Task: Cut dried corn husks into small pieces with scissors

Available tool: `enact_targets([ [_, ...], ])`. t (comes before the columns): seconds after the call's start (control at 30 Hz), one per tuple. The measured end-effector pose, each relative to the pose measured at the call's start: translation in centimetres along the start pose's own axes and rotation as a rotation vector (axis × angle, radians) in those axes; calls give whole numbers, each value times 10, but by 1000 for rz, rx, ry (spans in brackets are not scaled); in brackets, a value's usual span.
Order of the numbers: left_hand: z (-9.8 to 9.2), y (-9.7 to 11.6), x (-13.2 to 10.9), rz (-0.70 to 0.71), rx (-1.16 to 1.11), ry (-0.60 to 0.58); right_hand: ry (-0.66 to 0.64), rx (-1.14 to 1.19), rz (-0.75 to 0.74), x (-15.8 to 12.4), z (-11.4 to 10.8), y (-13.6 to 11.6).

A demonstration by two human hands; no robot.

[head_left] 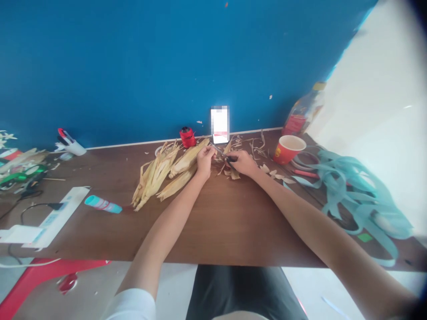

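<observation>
My left hand is closed on a piece of dried corn husk, at the right end of a pile of dried corn husks on the brown table. My right hand is closed on small scissors, whose blades point left toward the husk piece in my left hand. Both hands meet near the back middle of the table. Small husk scraps lie around and to the right of my right hand.
A red thread spool and a white card stand by the blue wall. A red paper cup, a bottle and teal paper strips are right. A teal glue tube, power strip and clutter are left.
</observation>
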State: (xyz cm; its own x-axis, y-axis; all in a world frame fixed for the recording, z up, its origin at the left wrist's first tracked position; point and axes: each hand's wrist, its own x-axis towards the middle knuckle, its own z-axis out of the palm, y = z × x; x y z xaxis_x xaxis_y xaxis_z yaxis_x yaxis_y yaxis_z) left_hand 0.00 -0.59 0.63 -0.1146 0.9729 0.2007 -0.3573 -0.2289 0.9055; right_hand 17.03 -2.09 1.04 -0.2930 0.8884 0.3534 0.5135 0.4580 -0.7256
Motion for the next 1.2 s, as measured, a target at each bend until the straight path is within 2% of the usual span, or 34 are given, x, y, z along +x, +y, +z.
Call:
enact_targets([
  [0.37,-1,-2,3,19,49,16,25,-69,13,2,2,6],
  [0.5,-2,-2,3,75,120,12,13,-123,4,1,1,9],
  [0.63,-2,-3,1,132,215,-1,62,-161,17,1,3,11],
  [0.8,1,-3,-1,105,215,37,154,-45,24,3,4,10],
  [0.97,0,-3,0,76,185,52,163,-60,46,3,4,8],
  [1.07,0,-3,2,65,169,66,227,-150,128,2,3,4],
  [1.2,0,-3,1,66,131,16,344,-365,376,0,4,-6],
])
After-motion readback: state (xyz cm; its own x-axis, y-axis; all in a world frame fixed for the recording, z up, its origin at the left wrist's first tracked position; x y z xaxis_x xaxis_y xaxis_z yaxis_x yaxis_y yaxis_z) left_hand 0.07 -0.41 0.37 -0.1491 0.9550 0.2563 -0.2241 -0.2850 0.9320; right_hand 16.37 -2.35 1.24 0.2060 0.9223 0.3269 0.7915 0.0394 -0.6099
